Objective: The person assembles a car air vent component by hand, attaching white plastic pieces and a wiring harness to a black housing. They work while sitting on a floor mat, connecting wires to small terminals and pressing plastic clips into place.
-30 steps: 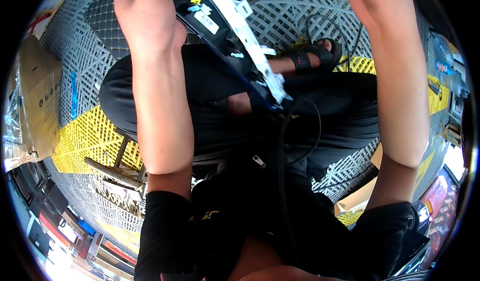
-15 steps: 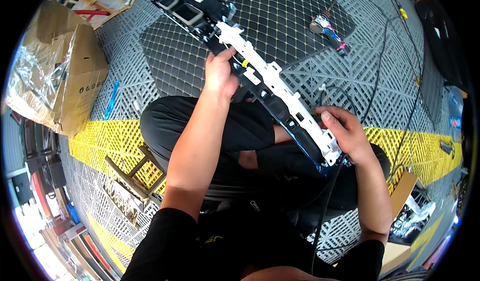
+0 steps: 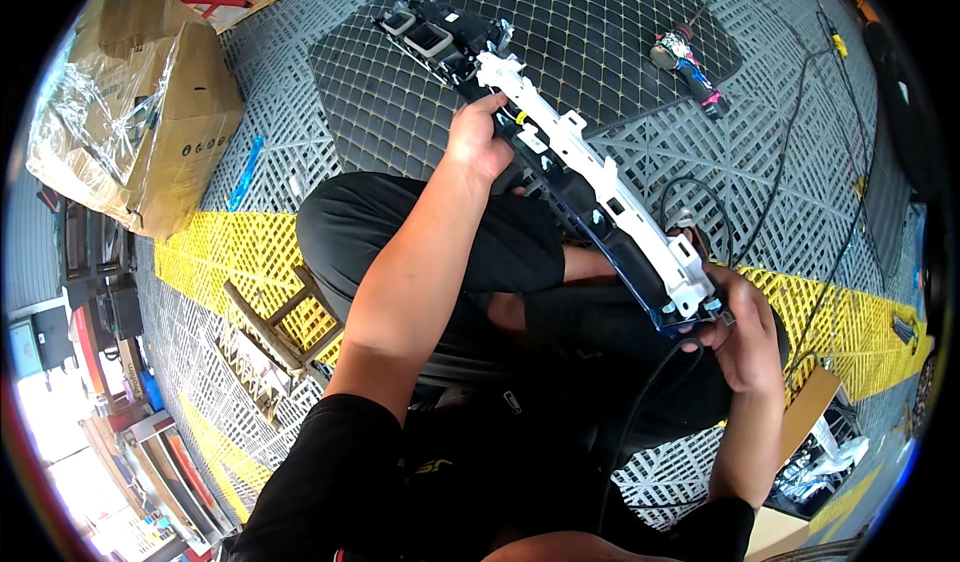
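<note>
A long car dashboard trim panel (image 3: 580, 177) of black and white plastic slants over my crossed legs. Two rectangular air vents (image 3: 432, 39) sit at its far left end. My left hand (image 3: 478, 142) grips the panel's left edge below the vents, its thumb on the white strip (image 3: 602, 174). At the near right end my right hand (image 3: 745, 337) is curled around the panel's tip, beside a small dark piece (image 3: 722, 312). Its fingertips are partly hidden. A black cable (image 3: 640, 402) loops up to this end from my lap.
A quilted black mat (image 3: 350, 92) lies ahead on the grey and yellow grid floor. On it rests a tool with a taped handle (image 3: 690, 74). A wrapped cardboard box (image 3: 190, 112) and a small wooden stool (image 3: 285, 327) stand left. Cables (image 3: 775, 182) trail at right.
My right hand has slid from the white strip's side down to the panel's near tip, its fingers now curled there. My left hand keeps its hold. The whole view has shifted slightly.
</note>
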